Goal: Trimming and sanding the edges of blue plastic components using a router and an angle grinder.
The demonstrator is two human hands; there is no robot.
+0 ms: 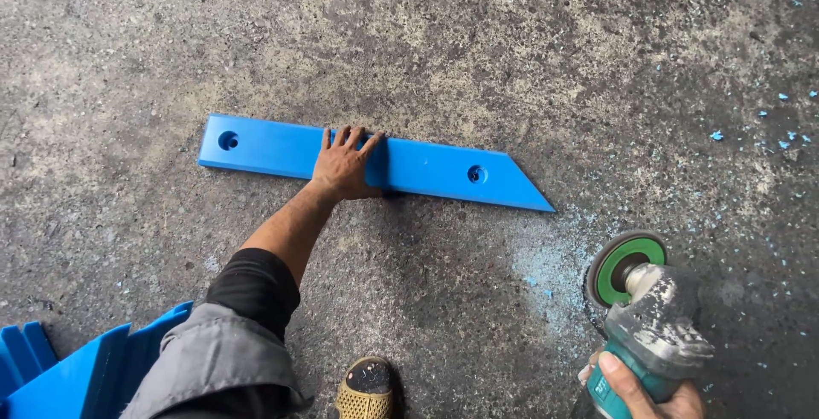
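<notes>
Head view, looking down on a rough grey concrete floor. Left hand stretched far forward, lying flat with fingers spread wide, palm pressing on a long blue plastic bar. Nothing gripped by this hand, only resting on top, near the middle of the bar. Bar flat on the floor, reaching out to both sides of the left hand: to its left a squared end with a round hole, to its right a second round hole and then an end cut at a slant to a sharp point. Left forearm bare, with a black sleeve and a grey garment nearer to the camera.

Right hand low at the bottom edge, only partly seen, fingers closed around the teal body of an angle grinder. Grinder covered in pale dust, its green and grey disc in front of the right hand, facing up and to the left, well apart from the bar. Cannot tell if the disc touches the floor.

Pale blue dust on the floor between the grinder disc and the pointed end of the bar. Small blue chips scattered far to the right, beyond the right hand. More blue plastic pieces behind the left arm, at the lower left corner. Toe of a tan shoe between both arms, close to the bottom edge.
</notes>
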